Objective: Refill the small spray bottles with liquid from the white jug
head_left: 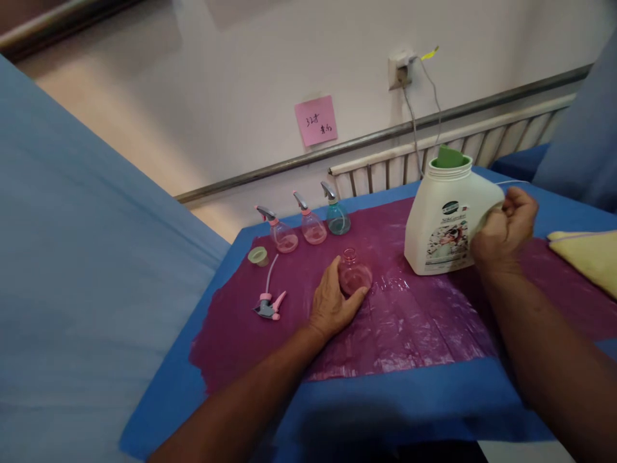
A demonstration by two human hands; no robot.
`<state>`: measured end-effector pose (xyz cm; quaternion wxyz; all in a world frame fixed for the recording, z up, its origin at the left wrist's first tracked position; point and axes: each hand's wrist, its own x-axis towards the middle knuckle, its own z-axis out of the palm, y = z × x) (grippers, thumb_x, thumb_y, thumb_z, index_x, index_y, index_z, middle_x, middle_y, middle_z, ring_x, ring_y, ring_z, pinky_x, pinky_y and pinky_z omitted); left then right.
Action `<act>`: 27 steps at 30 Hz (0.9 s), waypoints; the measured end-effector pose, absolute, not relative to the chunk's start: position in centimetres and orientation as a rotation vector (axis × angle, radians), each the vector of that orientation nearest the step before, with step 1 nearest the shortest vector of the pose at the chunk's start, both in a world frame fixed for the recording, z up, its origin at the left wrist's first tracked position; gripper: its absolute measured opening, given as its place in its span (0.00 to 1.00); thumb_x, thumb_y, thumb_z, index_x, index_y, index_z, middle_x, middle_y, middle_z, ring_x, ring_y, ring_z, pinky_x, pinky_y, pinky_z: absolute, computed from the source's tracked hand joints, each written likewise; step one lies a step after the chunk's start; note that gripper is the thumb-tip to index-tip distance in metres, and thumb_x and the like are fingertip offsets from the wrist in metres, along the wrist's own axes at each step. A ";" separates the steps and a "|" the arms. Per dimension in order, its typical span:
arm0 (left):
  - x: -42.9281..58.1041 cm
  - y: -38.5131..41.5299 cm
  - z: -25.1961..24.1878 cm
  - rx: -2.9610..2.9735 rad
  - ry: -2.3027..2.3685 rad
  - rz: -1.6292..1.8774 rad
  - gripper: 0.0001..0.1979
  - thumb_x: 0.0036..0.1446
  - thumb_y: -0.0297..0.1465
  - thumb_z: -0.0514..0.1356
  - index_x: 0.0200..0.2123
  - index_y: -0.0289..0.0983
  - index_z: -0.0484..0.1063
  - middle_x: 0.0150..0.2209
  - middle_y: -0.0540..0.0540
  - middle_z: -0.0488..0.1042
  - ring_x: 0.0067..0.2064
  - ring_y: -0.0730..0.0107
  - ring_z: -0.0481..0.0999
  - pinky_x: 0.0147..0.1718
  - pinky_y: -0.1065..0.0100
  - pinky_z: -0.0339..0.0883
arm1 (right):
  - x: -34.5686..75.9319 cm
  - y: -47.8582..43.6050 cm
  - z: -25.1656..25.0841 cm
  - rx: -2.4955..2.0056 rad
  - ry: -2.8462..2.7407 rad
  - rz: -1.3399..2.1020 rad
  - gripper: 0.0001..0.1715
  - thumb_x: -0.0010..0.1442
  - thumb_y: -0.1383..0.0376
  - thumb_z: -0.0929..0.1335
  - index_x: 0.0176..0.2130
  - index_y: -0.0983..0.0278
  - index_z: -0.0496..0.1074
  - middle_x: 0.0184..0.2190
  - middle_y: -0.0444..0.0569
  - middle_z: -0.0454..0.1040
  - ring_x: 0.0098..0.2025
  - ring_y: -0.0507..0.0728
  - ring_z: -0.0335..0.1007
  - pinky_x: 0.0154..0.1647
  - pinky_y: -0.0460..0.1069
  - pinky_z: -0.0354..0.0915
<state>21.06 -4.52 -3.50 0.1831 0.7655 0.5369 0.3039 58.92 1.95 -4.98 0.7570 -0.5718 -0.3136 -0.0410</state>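
Observation:
My left hand [335, 299] is curled round a small pink see-through spray bottle [355, 278], its neck bare and facing up. With its fingers closed, my right hand [504, 228] grips the handle of a large white detergent jug [446, 222]. A green pour spout shows in the jug's uncapped mouth. Whether the jug's base touches the sheet I cannot tell. Left of my left hand lies a grey and pink trigger sprayer head [267, 305] with its thin tube. Beyond it sits a pale green cap [259, 256].
Two pink spray bottles [284, 239] and a teal one [338, 218] stand with sprayer heads at the back. A purple plastic sheet [250, 347] covers much of the blue table [164, 399]. A yellow cloth [590, 257] lies at right. Blue curtains [72, 257] hang at the sides.

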 end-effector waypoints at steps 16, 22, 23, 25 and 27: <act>19.1 -2.7 -3.3 1.823 1.285 1.544 0.42 0.77 0.60 0.51 0.80 0.41 0.55 0.79 0.29 0.62 0.74 0.44 0.72 0.69 0.45 0.71 | 58.6 1.9 -5.4 -1.158 -0.762 -0.112 0.35 0.58 0.71 0.62 0.64 0.66 0.64 0.58 0.68 0.77 0.59 0.65 0.79 0.66 0.63 0.70; 15.5 0.0 -2.1 1.326 1.263 1.834 0.41 0.73 0.64 0.53 0.72 0.40 0.66 0.67 0.29 0.77 0.60 0.54 0.84 0.51 0.60 0.79 | 59.5 2.5 -6.7 -1.237 -0.709 -0.085 0.32 0.58 0.72 0.61 0.61 0.67 0.67 0.57 0.67 0.75 0.58 0.65 0.77 0.64 0.61 0.69; 14.6 0.2 -1.8 1.303 1.272 1.835 0.41 0.73 0.65 0.53 0.70 0.39 0.67 0.65 0.29 0.78 0.58 0.54 0.85 0.50 0.60 0.79 | 59.6 2.6 -6.8 -1.265 -0.694 -0.077 0.32 0.58 0.72 0.61 0.61 0.67 0.67 0.57 0.67 0.75 0.57 0.64 0.77 0.64 0.61 0.69; 12.6 0.2 -1.0 1.313 1.326 1.842 0.42 0.73 0.66 0.51 0.69 0.38 0.69 0.65 0.29 0.78 0.58 0.55 0.85 0.52 0.60 0.79 | 59.8 2.6 -6.9 -1.326 -0.662 -0.074 0.30 0.58 0.71 0.61 0.59 0.67 0.68 0.56 0.66 0.76 0.58 0.65 0.76 0.64 0.62 0.68; 10.0 -0.4 -0.4 1.382 1.450 1.815 0.41 0.75 0.65 0.48 0.68 0.38 0.71 0.68 0.31 0.77 0.61 0.55 0.85 0.58 0.58 0.79 | 59.9 2.4 -6.8 -1.383 -0.644 -0.081 0.27 0.61 0.70 0.61 0.58 0.67 0.70 0.57 0.65 0.76 0.59 0.66 0.75 0.66 0.63 0.66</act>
